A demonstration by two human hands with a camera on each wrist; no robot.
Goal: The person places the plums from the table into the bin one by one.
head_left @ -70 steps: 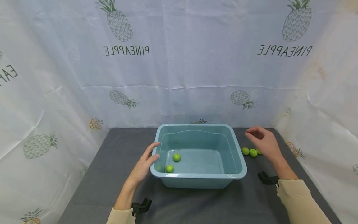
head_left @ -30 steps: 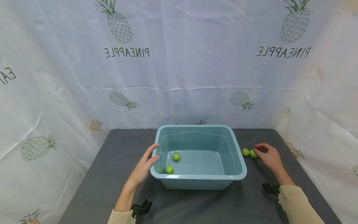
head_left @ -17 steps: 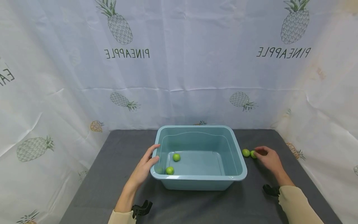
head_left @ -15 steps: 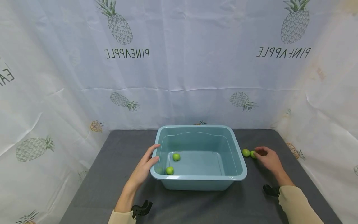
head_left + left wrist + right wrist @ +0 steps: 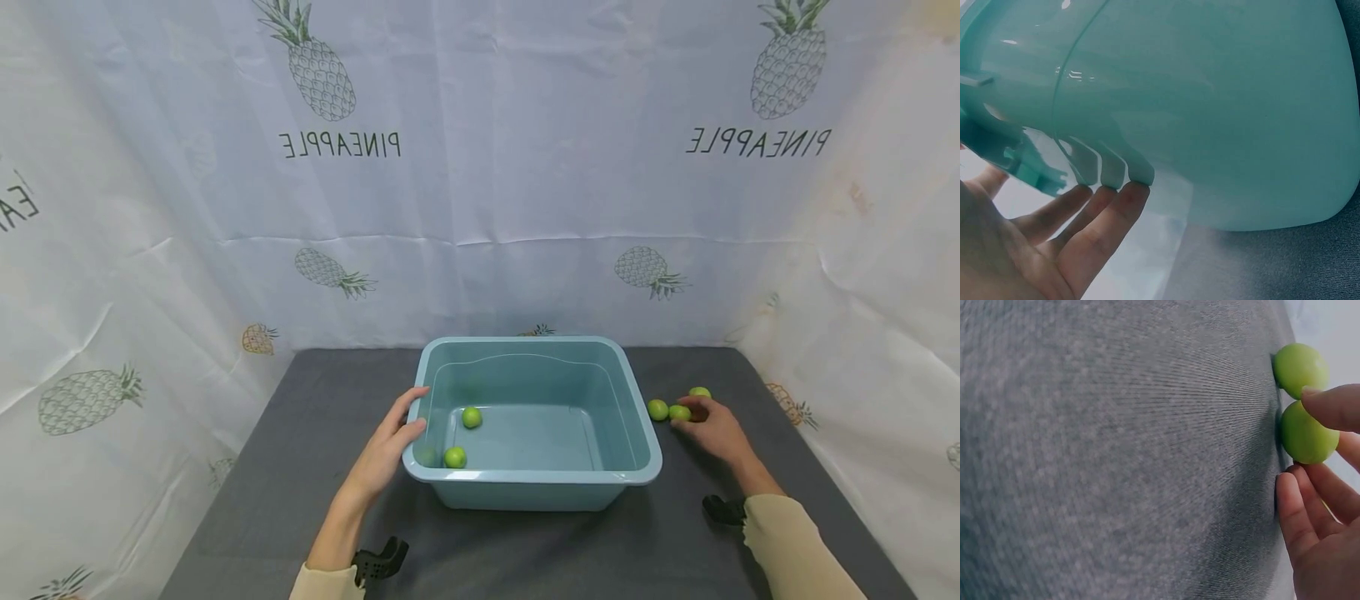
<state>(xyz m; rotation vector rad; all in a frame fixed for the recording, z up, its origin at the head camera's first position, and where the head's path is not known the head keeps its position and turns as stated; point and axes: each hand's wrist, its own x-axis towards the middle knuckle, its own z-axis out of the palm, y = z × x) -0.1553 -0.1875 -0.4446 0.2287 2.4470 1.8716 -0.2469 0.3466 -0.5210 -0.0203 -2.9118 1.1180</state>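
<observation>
A light blue plastic basin [image 5: 525, 477] stands on the dark table, with two green limes inside, a back lime [image 5: 472, 417] and a front lime [image 5: 454, 457]. My left hand [image 5: 386, 442] holds its left rim; in the left wrist view several fingertips [image 5: 1138, 190] press the outer wall. Right of the basin, my right hand [image 5: 716, 429] has thumb and fingers around a middle lime [image 5: 1309, 434], which still sits on the table. Beside it lies another lime [image 5: 657, 409], nearer the basin. A third lime [image 5: 700, 392] shows just beyond my right fingers.
Dark grey cloth [image 5: 300, 467] covers the table. White pineapple-print sheets [image 5: 480, 167] hang behind it and along both sides. A black wrist strap mount [image 5: 381, 558] sits at my left wrist, and a similar mount [image 5: 723, 509] at my right.
My right hand came down to the limes, then shifted slightly left onto the middle one. The far lime, lately hidden by that hand, shows again farther back. My left hand stays put.
</observation>
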